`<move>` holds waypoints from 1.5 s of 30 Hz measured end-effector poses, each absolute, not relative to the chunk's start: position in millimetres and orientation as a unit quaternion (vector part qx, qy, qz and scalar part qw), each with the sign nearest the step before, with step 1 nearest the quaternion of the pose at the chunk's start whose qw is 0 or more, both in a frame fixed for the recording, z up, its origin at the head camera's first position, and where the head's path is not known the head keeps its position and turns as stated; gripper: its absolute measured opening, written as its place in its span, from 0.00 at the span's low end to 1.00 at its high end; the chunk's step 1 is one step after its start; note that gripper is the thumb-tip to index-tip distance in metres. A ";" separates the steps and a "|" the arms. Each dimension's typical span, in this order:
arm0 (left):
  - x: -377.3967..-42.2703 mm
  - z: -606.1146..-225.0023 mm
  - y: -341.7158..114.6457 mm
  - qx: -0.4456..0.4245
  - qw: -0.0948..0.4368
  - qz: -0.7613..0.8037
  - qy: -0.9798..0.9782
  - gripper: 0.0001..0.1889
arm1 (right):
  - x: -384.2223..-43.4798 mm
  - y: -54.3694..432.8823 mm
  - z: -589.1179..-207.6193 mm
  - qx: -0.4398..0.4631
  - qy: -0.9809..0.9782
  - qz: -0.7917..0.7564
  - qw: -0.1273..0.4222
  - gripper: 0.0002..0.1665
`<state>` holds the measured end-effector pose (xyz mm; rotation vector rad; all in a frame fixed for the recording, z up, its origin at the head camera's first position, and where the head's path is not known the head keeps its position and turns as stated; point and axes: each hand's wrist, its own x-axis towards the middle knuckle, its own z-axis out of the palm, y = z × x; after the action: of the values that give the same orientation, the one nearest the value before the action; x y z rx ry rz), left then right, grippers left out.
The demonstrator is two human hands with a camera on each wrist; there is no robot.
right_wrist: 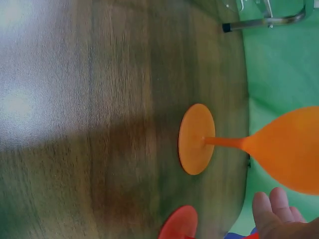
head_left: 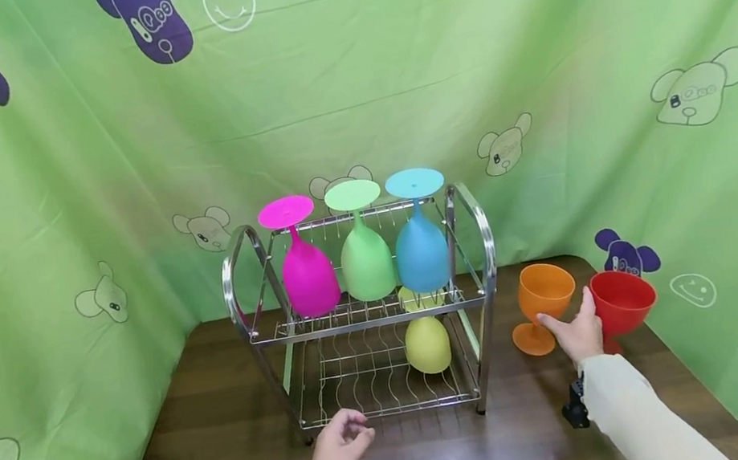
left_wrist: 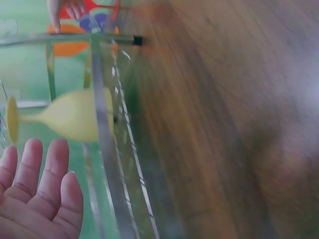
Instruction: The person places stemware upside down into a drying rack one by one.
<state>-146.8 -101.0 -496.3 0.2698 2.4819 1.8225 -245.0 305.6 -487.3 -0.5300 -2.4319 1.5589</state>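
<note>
My right hand [head_left: 580, 333] reaches between an orange goblet [head_left: 546, 291] and a red goblet [head_left: 625, 303], thumb and forefinger spread apart. Both goblets stand upright on the table. In the right wrist view, fingertips [right_wrist: 279, 201] lie close beside the orange bowl [right_wrist: 289, 149], and only part of the red goblet's foot [right_wrist: 180, 223] shows. My left hand [head_left: 339, 453] hovers by the rack's front edge, its fingers loosely bent around nothing. Upside down on the lower tier of the metal rack [head_left: 370, 322] sits a yellow goblet [head_left: 428, 346], also seen in the left wrist view.
Magenta [head_left: 309, 276], light green [head_left: 366, 263] and blue [head_left: 422, 254] goblets stand inverted along the rack's upper tier. Green patterned cloth [head_left: 341, 64] encloses the back and sides of the brown wooden table [head_left: 208, 452].
</note>
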 end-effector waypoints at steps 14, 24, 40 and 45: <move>-145.4 -479.0 -91.3 0.149 0.019 0.566 0.811 0.08 | -246.6 311.3 -480.7 -0.121 -0.884 0.429 0.141 0.26; -142.5 -474.7 -86.3 0.152 0.024 0.572 0.806 0.09 | -206.3 307.6 -475.4 -0.025 -0.899 0.402 0.171 0.16; -139.6 -456.6 -74.8 0.166 0.031 0.551 0.817 0.07 | -181.0 296.5 -498.1 -0.040 -0.828 0.555 0.069 0.66; -137.0 -451.4 -73.2 0.177 0.036 0.562 0.807 0.07 | -190.7 289.7 -511.6 -0.070 -0.813 0.575 0.052 0.69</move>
<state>-137.0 -73.2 -451.4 0.5426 2.4786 1.7272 -190.7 289.7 -511.6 -0.2128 -2.4730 1.7492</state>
